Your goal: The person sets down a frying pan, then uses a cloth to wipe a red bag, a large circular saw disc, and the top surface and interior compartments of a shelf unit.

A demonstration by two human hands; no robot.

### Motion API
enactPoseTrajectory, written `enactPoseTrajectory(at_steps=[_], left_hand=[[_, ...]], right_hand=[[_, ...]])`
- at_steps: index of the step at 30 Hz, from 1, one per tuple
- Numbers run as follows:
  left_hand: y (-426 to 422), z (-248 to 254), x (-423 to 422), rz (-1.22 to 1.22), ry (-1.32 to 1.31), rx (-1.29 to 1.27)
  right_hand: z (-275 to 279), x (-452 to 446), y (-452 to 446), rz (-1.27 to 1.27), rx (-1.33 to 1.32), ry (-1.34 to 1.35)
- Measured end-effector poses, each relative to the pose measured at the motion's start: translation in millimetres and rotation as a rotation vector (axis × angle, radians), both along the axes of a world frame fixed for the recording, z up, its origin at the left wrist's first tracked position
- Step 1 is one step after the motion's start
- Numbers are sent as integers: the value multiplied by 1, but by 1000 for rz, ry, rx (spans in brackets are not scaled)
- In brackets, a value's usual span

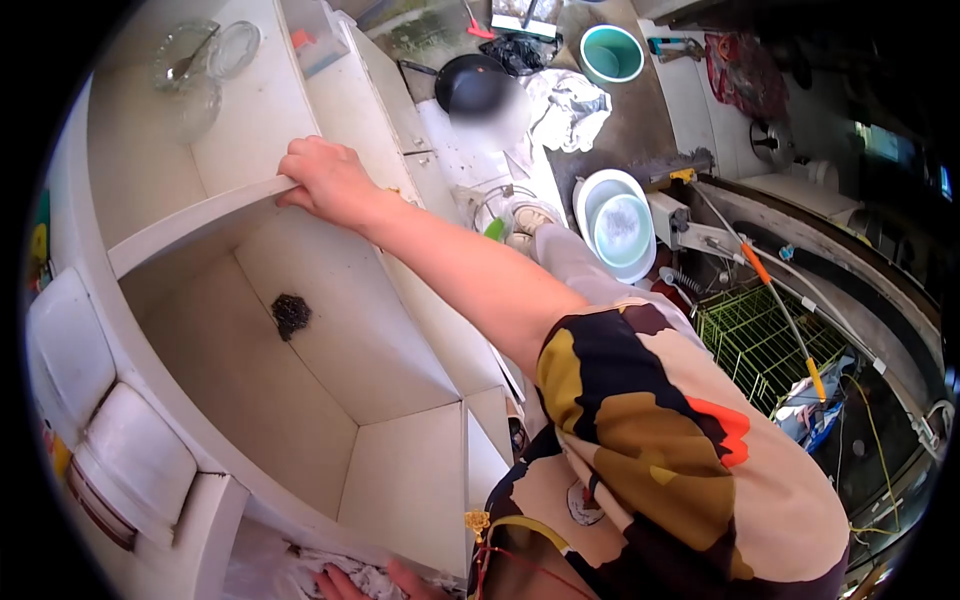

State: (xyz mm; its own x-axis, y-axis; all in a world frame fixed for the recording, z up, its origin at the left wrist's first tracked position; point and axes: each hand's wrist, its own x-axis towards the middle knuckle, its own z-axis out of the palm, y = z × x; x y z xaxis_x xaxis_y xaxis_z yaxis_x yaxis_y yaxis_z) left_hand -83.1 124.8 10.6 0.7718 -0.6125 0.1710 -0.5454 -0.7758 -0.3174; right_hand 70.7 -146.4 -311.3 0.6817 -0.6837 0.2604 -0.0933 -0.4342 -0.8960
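Observation:
My right hand [328,182] is wrapped over the front edge of a white cabinet shelf [190,222], fingers curled round the board. Below that board is a deep white compartment [390,460], with a dark, rough-textured patch [291,316] on its inner wall. At the bottom edge of the view, only some fingers of my left hand [375,583] show, on a crumpled white cloth-like material [300,570]. The fingers appear closed on it; the rest of that hand is cut off. Glass dishes [185,58] stand in the compartment above.
White rounded containers [135,455] line the cabinet's outer side. A black pan [470,86], a white cloth [568,108], a teal bucket [612,54] and nested basins [618,228] lie beyond my feet. A green wire rack [760,330] and a pole [785,320] are at right.

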Motion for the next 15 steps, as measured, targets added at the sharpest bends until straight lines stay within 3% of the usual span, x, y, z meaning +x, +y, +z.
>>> enactPoseTrajectory(at_steps=[15], left_hand=[[7,3,-2,45,103,-36]], right_hand=[[-13,2,-4,23,-49,-142]])
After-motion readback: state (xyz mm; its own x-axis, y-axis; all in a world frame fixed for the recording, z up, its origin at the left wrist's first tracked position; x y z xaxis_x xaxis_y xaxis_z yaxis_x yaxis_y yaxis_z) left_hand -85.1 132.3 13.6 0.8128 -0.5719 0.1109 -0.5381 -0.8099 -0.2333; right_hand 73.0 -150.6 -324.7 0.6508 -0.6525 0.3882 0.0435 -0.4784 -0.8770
